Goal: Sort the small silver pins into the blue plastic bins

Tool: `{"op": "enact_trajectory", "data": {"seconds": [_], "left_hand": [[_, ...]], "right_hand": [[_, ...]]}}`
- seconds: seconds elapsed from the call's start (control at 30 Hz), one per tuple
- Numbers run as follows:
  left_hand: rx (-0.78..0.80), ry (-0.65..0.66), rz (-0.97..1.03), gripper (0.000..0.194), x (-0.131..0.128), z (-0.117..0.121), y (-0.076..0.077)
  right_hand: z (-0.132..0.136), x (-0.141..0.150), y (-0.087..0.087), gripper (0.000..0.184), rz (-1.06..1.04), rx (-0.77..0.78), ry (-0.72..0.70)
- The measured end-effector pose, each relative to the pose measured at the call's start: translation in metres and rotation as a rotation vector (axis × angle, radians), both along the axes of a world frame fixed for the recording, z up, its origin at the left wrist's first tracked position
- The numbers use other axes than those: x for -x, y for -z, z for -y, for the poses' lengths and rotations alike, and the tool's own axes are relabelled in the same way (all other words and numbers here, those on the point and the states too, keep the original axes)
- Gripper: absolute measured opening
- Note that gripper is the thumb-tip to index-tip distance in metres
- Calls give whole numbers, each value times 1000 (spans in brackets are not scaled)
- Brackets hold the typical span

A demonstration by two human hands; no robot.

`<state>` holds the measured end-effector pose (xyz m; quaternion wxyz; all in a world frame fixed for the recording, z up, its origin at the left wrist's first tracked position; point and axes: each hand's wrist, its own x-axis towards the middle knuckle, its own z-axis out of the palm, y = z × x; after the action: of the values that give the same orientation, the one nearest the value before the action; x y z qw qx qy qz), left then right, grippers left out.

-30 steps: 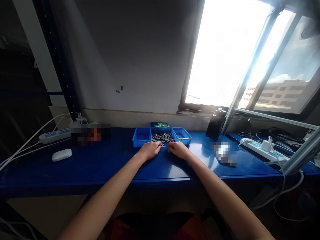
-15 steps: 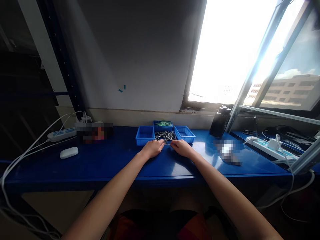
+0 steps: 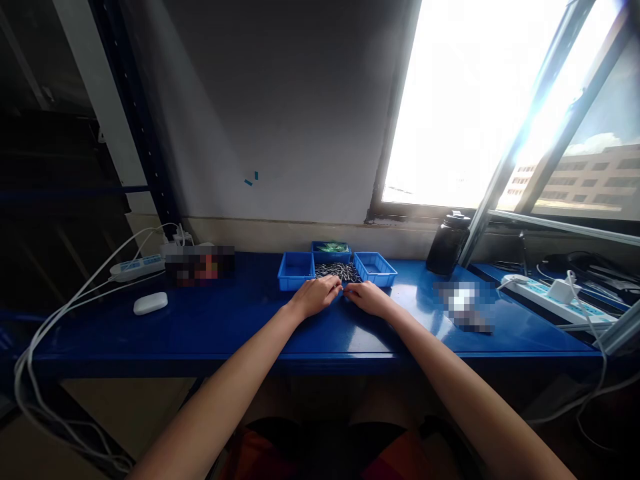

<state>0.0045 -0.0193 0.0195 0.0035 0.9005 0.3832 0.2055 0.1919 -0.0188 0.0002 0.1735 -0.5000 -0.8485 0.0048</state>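
Observation:
My left hand [image 3: 316,295] and my right hand [image 3: 367,297] meet just above the front of the blue table, fingertips nearly touching. Both are closed in a pinch; whatever small piece sits between them is too tiny to name. Right behind the fingers lies a pile of small, slender silver and dark metal pieces [image 3: 339,271]. A blue bin [image 3: 296,283] stands to the left of the pile, and a second blue bin [image 3: 377,277] to its right. At the back, another blue bin [image 3: 345,256] contains green, shiny material [image 3: 333,247].
A black bottle [image 3: 447,245] stands by the window, near a metal frame post. Power strips with white cables [image 3: 136,268] lie at both ends of the blue table [image 3: 215,333]. A white case [image 3: 151,303] rests at left; blurred items lie on both sides.
My hands have drawn closer together, and the thin piece seen between them earlier is now mostly hidden. The whole view has shifted slightly, so everything appears farther right.

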Motion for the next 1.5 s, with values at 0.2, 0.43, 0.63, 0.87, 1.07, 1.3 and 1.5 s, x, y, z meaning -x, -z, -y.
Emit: {"op": "enact_trajectory", "data": {"seconds": [0.2,0.43,0.63,0.87,1.07,1.3,1.5], "left_hand": [[-77,95,6,27,1,-3,4],[-88,55,20,30,2,-8,7],[-82,-32,30,29,4,-17,12],[-15,-103,-29,28,4,-17,12],[3,-135,-96,26,3,-17,13],[58,-113,-109,25,3,-15,12],[60,-93,-96,25,3,-15,12]], "right_hand": [[-1,-1,2,23,7,-31,4],[-2,-1,1,25,22,-26,29],[-3,-3,1,30,-8,-53,67],[-1,-3,-1,29,-82,-106,11],[2,0,-3,28,-105,-135,-8],[5,5,-3,25,-99,-169,-30],[5,3,-4,24,-97,-187,-19]]}}
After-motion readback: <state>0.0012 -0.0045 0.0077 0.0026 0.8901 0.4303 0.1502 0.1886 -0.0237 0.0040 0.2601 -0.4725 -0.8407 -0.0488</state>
